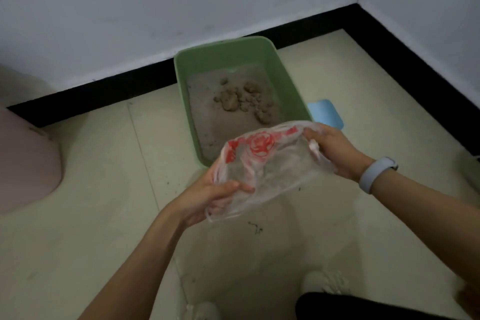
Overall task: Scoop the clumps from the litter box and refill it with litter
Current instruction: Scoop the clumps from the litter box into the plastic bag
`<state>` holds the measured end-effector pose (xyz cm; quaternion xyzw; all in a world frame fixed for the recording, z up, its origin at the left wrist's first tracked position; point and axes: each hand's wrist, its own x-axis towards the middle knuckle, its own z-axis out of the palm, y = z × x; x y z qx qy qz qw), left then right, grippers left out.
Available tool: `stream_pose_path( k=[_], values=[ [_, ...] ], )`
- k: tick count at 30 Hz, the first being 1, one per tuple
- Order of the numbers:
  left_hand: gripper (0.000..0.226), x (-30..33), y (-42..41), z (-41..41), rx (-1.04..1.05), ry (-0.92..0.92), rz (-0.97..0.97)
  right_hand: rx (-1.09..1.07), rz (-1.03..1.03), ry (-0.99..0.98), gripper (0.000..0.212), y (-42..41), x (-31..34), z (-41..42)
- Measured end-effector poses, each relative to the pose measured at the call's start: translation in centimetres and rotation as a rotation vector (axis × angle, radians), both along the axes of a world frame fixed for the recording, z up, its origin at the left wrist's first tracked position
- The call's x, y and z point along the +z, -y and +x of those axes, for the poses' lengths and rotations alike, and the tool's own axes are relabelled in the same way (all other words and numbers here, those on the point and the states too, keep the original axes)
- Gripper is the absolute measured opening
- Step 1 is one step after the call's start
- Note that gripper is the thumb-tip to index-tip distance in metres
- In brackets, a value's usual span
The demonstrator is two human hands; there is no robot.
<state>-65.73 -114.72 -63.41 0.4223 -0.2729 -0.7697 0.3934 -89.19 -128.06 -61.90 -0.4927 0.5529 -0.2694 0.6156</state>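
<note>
- Head view: green litter box (181, 78) sits on the floor against the black baseboard, around 12 o'clock from the hands. The brown clumps (245, 100) are piled toward its far right part, on top of grey litter (205, 112).
- Left hand (207, 195) at 7 o'clock and right hand (335, 153) at 3 o'clock both have their fingers pinched shut on the rim of a thin plastic bag (267, 166) with red print, pulling the mouth apart just above the box's near edge.
- Blue thing (326, 113) peeking out right of the box at 1 o'clock, maybe the scoop, can't tell.
- My take: get the bag mouth fully wide and fold the rim back before scooping, so it stays open one-handed and nothing spills on the floor.
</note>
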Motion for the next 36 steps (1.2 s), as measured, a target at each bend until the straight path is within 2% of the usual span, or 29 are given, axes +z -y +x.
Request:
stream_pose_path(
  k=[4,5,7,9,11,13,14,15,16,17,18,19,21,22,23,24,26,28,32,34,36],
  values=[
    [0.061,-3.0,-1.1,-1.6,-0.218,-0.003,0.110,0.327,0.223,-0.306,0.033,-4.5,-2.9,-4.7],
    [0.061,-3.7,-1.2,-2.1,-0.234,0.048,0.138,0.355,0.230,-0.410,0.030,-5.5,-3.7,-5.3],
    [0.068,-5.6,-1.6,-3.1,-0.223,0.266,0.170,0.314,0.173,-0.564,0.023,-6.8,-5.8,-6.3],
    [0.076,-7.6,-2.1,-3.5,-0.144,0.420,0.180,0.269,0.116,-0.643,0.023,-6.9,-7.4,-6.4],
    [0.074,-9.4,-2.0,-3.0,0.015,0.455,0.233,0.324,0.132,-0.679,0.027,-5.6,-8.1,-6.0],
    [0.070,-10.0,-1.3,-2.3,0.173,0.436,0.333,0.388,0.253,-0.600,0.054,-4.5,-8.3,-5.4],
    [0.067,-9.7,-1.2,-2.3,0.213,0.488,0.352,0.404,0.265,-0.578,0.065,-4.1,-8.3,-5.1],
    [0.061,-9.3,-1.3,-2.6,0.233,0.628,0.324,0.407,0.159,-0.595,0.068,-4.1,-8.1,-4.8],
    [0.053,-9.0,-1.6,-3.1,0.255,0.863,0.226,0.387,-0.045,-0.633,0.061,-4.3,-7.9,-4.6],
    [0.043,-8.8,-2.0,-3.6,0.278,1.170,0.044,0.361,-0.309,-0.672,0.048,-4.7,-7.7,-4.4],
    [0.032,-8.8,-2.4,-4.2,0.284,1.453,-0.200,0.367,-0.545,-0.706,0.037,-5.1,-7.6,-4.3],
    [0.024,-8.8,-2.6,-4.9,0.266,1.620,-0.468,0.430,-0.703,-0.719,0.033,-5.7,-7.6,-4.2],
    [0.014,-9.5,-2.2,-6.3,0.128,1.642,-0.902,0.675,-0.842,-0.745,0.029,-6.6,-8.8,-3.9],
    [0.012,-9.5,-1.8,-6.9,0.026,1.604,-0.985,0.777,-0.833,-0.785,0.025,-7.1,-9.4,-3.5],
    [0.017,-9.7,-1.3,-7.5,-0.101,1.576,-0.980,0.837,-0.796,-0.832,0.020,-7.3,-10.1,-3.2],
    [0.024,-9.4,-0.8,-8.0,-0.249,1.560,-0.891,0.858,-0.775,-0.875,0.020,-7.4,-10.6,-2.9],
    [0.031,-10.1,-0.4,-8.1,-0.470,1.596,-0.641,0.950,-0.756,-0.944,0.024,-7.0,-11.2,-2.6],
    [0.036,-10.7,-0.3,-7.5,-0.622,1.635,-0.432,1.131,-0.734,-0.991,0.022,-6.5,-11.3,-2.5],
    [0.083,-11.0,-1.5,-7.2,-0.840,1.750,-0.311,1.416,-0.557,-1.028,0.030,-6.1,-11.3,-2.5],
    [0.104,-11.0,-2.7,-6.9,-0.942,1.814,-0.258,1.505,-0.512,-1.037,0.050,-6.4,-11.6,-2.2],
    [0.112,-10.9,-3.9,-5.8,-0.985,1.858,-0.196,1.576,-0.519,-1.059,0.082,-7.1,-11.9,-1.3]
  ],
)
